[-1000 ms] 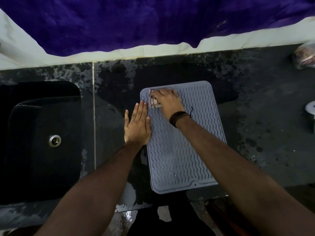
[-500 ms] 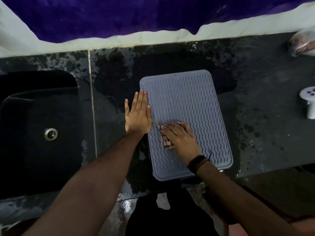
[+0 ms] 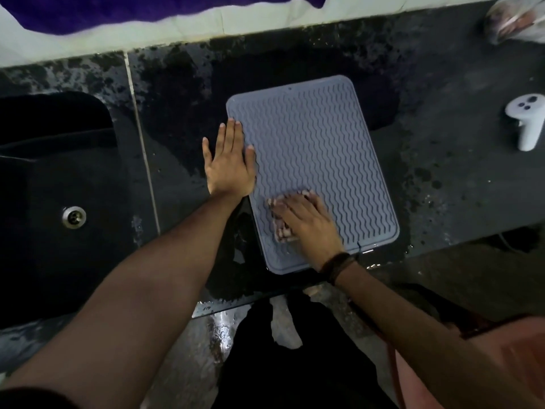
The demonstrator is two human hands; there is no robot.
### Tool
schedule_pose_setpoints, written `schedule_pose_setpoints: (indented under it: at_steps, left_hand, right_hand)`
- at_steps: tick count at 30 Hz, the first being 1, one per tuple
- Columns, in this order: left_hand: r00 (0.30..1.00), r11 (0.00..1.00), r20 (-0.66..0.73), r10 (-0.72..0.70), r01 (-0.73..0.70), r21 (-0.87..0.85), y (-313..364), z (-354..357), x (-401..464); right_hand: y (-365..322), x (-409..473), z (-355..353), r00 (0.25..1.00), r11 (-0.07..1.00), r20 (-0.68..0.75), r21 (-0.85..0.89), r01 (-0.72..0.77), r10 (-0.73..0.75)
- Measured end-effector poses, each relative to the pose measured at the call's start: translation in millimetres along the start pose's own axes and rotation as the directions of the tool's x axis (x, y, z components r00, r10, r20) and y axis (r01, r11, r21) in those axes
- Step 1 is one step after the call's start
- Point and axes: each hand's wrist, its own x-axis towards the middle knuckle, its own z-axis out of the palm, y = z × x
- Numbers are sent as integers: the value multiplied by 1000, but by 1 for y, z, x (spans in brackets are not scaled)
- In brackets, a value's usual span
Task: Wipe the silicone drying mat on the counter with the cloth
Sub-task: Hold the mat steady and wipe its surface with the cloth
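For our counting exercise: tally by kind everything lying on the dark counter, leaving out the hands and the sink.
Silicone drying mat: 1
Cloth, under the right hand: 1
White controller: 1
Clear plastic bag: 1
Total: 4

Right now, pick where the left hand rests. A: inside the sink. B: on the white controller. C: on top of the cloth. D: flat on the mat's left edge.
D: the left hand lies flat, palm down, across the left edge of the mat, while the right hand presses the cloth near the mat's front.
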Motion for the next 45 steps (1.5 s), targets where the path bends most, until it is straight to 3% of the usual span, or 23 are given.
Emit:
schedule_pose_setpoints:
  at_steps: [5, 9, 12, 19, 30, 35, 39, 45]
  left_hand:
    - [1000, 1000, -1, 16, -16, -6, -2, 2, 1]
    - [998, 996, -35, 57, -59, -62, -2, -3, -6]
    - [988, 990, -97, 118, -124, -63, 8, -6, -22]
    - [999, 995, 3, -53, 52, 79, 23, 11, -83]
    - [999, 998, -12, -45, 46, 41, 21, 14, -80]
    - [999, 998, -8, -43, 43, 44, 20, 14, -80]
    - [998, 997, 1, -56, 56, 47, 20, 13, -78]
    - [999, 998, -2, -49, 49, 36, 21, 11, -81]
  right_hand:
    - [-7, -65, -5, 995, 998, 87, 46, 36, -40]
    - [-5, -34, -13, 998, 995, 9, 79, 57, -58]
    - [-6, -2, -7, 998, 997, 30, 49, 54, -56]
    - [-5, -15, 15, 997, 997, 2, -24, 79, -79]
    - [14, -116, 7, 984, 989, 102, 45, 142, -146]
    - [-1, -75, -4, 995, 993, -8, 71, 98, -97]
    - [-20, -41, 4, 988, 992, 89, 28, 122, -124]
    - [-5, -93, 12, 970, 978, 128, -2, 211, -209]
